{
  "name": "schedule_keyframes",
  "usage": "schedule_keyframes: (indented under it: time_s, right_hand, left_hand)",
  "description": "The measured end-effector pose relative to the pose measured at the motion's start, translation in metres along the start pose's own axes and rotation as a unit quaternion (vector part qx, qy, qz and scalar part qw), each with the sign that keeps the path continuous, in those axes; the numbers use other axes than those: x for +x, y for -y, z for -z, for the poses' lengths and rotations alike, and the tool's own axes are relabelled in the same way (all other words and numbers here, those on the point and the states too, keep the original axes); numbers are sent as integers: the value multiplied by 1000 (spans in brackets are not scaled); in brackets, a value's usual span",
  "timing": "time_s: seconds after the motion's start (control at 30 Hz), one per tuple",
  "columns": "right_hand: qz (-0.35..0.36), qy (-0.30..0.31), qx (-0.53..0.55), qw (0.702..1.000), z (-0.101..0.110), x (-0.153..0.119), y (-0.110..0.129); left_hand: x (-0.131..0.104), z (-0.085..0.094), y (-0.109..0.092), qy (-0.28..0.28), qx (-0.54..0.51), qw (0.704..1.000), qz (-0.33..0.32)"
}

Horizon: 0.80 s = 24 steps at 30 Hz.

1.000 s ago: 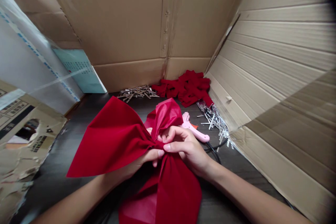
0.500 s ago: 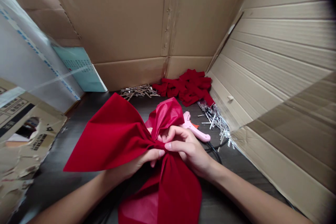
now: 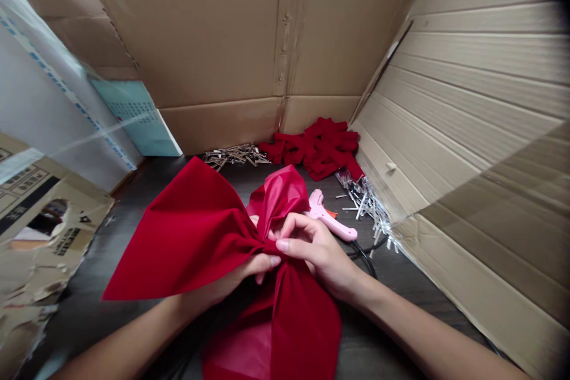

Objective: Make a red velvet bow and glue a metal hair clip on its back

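Plainly pinching the red fabric [image 3: 191, 243] by its waist with left hand [image 3: 246, 271] and right hand [image 3: 321, 255]. Splays lengthwise toward the table's [image 3: 138, 187] left and near edges.

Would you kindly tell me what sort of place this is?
Probably a makeshift craft workstation, judging by the cardboard panels, the pink glue gun and the heaped red fabric.

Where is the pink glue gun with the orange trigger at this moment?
In the head view, the pink glue gun lies right of centre on the dark table, just beyond the right hand and nearer than the red fabric heap.
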State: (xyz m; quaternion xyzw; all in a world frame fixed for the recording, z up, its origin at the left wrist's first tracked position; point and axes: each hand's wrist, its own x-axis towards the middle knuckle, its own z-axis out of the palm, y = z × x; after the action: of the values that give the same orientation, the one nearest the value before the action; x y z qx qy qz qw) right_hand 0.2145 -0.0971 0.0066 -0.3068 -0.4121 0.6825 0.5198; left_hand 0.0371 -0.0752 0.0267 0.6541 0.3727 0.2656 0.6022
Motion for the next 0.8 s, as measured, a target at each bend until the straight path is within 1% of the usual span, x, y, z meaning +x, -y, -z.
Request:
schedule_keyframes:
  time_s: [0.17, 0.27, 0.43, 0.53, 0.63, 0.73, 0.8]
  right_hand:
    - [18, 5, -37, 999, 0, 0, 0]
    - [24, 19, -54, 998, 0, 1, 0]
    - [46, 35, -89, 994, 2, 1, 3]
    - [52, 45, -116, 991, 2, 0, 6]
    - [58, 45, -141, 987, 2, -1, 6]
    - [57, 51, -150, 986, 1, -1, 6]
    - [70, 48, -168, 982, 1, -2, 5]
  left_hand:
    - [-1, 0, 2, 4, -26, 1000, 8]
    - [-1, -1, 3, 7, -41, 999, 15]
    - [0, 0, 2, 13, -49, 999, -11]
    - [0, 1, 1, 7, -35, 999, 7]
    - [-1, 0, -3, 10, -44, 999, 24]
    - [-1, -1, -7, 8, -57, 998, 28]
    - [-1, -2, -8, 5, -61, 998, 23]
